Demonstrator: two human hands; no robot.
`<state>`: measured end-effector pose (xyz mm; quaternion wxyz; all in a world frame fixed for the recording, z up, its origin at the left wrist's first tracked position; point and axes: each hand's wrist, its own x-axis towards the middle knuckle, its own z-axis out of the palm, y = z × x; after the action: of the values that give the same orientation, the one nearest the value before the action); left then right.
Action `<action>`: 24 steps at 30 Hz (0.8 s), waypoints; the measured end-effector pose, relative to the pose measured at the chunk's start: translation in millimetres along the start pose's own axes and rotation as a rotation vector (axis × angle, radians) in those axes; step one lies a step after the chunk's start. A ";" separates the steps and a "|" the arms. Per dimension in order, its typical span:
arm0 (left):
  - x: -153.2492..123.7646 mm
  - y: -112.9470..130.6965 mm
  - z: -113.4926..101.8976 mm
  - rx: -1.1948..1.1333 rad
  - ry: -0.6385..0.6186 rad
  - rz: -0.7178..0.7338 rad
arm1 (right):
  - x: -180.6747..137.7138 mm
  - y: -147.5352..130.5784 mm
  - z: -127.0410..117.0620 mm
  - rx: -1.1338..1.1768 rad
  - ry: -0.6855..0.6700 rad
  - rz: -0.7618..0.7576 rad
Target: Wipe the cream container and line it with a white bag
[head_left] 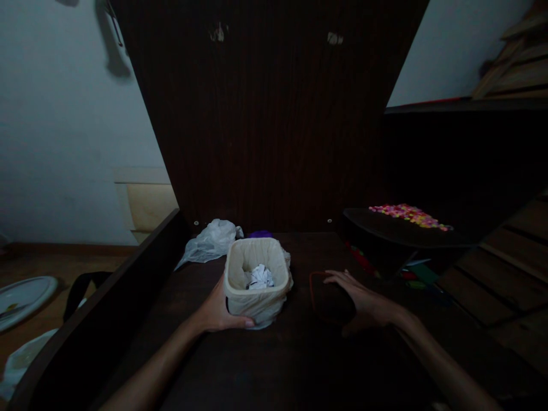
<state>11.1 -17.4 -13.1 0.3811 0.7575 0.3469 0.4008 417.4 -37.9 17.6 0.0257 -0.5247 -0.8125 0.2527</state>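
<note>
A small square bin (257, 305) with a whitish plastic liner folded over its rim stands on the dark wooden surface. Crumpled white paper (261, 277) lies inside it. My left hand (225, 311) is wrapped round the bin's near left side, thumb along the front. To the right of the bin, my right hand (359, 302) spans a thin reddish-brown rounded frame (313, 294), its fingers on the far edge and its thumb at the near side. Whether the frame is a loose ring or the rim of something dark cannot be made out.
A crumpled translucent plastic bag (212, 242) and a purple item (260, 234) lie behind the bin. Pink and yellow beads (409, 216) rest on a dark shelf at right. A tall dark panel (274, 125) rises at the back; a raised side board (107, 297) borders the left.
</note>
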 end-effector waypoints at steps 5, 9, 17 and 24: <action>-10.2 -5.5 -16.4 0.134 -0.029 0.007 | 7.6 5.3 -0.1 -0.040 -0.002 -0.016; -21.8 -4.3 -36.9 0.360 -0.102 0.032 | 9.4 -6.0 -1.0 -0.004 0.163 0.013; -32.9 -2.9 -52.0 0.728 -0.222 -0.042 | 41.9 -69.6 23.6 -0.058 0.243 -0.150; -25.9 3.0 -40.9 0.736 -0.250 -0.037 | 67.9 -100.3 44.4 -0.064 0.230 -0.147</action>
<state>-35.3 -28.1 -3.6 0.1303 0.8803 0.4318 0.1473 289.1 -28.3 7.6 0.1205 -0.4900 -0.8480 0.1623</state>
